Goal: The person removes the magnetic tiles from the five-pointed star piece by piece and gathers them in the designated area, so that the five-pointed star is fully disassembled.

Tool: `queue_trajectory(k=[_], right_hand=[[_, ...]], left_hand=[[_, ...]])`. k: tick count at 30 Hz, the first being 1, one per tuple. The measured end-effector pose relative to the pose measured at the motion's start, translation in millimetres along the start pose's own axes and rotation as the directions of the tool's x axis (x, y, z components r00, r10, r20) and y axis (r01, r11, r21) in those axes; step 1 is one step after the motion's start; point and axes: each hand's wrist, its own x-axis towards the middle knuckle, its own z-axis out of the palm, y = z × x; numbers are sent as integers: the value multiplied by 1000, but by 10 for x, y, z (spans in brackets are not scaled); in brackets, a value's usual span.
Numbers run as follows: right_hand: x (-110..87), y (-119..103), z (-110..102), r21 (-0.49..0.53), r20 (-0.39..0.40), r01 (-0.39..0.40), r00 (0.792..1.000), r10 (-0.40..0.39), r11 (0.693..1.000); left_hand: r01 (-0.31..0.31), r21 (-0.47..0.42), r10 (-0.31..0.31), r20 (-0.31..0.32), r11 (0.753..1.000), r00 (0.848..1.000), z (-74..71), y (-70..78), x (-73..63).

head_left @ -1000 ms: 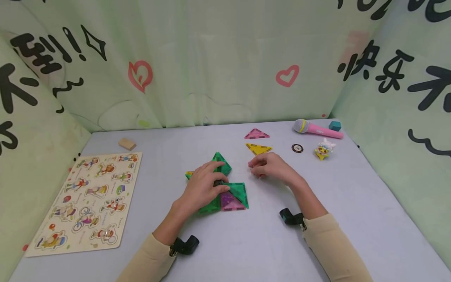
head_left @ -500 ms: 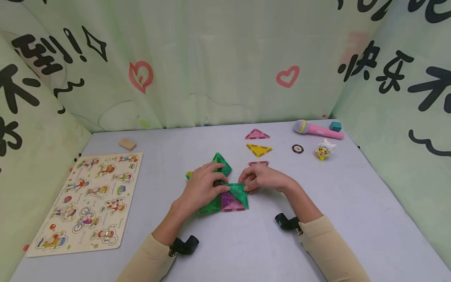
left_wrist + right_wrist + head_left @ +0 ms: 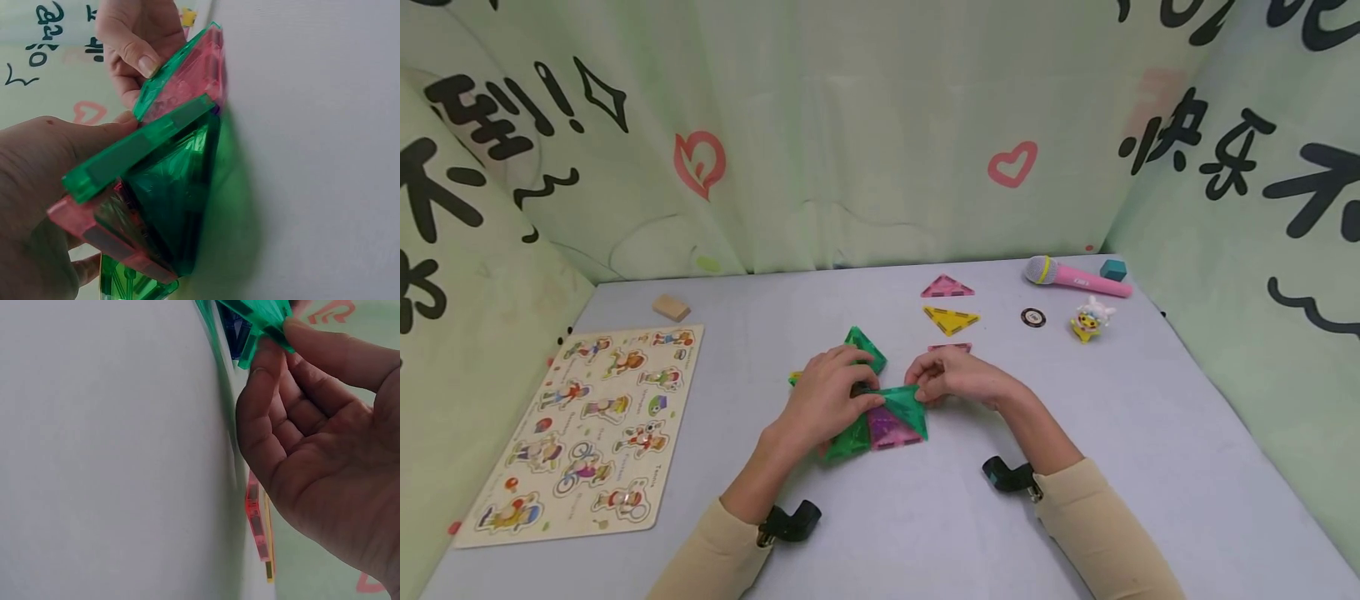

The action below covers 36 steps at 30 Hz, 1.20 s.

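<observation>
We grip the tile build (image 3: pixel 895 431) with the left hand (image 3: pixel 826 390), fingers of the right hand (image 3: pixel 952 377) pinching its three-o'clock green tile (image 3: pixel 906 405), which uneven pulling could break loose.

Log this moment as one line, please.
left grip: holds tile build | right grip: pinches green triangle at corner | yellow triangle: loose on table

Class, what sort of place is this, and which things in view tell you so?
Probably a screened-off play area: printed cloth hangs behind and on both sides of a pale table, which bears a cartoon picture board and translucent coloured tiles.
</observation>
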Motion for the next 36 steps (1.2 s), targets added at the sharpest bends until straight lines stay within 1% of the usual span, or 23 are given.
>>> queue_trajectory(k=[7,16,25,30,33,36], right_hand=[[17,-12,27,33,-44,-10,999,11,999],[35,-46,67,75,-99,20,995,-13,997],[26,-85,110,78,-130,41,991,-31,996],[8,-107,116,72,-144,51,989,-40,996],[6,-108,111,65,-130,50,991,-41,997],[12,-91,105,40,-88,44,995,-40,998]], left_hand=[[-2,-18,2,1,1000,1000,-37,-3,0],[-9,-14,9,2,1000,1000,-92,1,-14],[-50,-26,49,-41,998,998,-86,-32,-5],[-64,-24,62,-83,998,995,-76,-53,-1],[-65,-20,62,-114,998,992,-72,-66,0],[-63,-24,60,-137,998,989,-70,-75,0]])
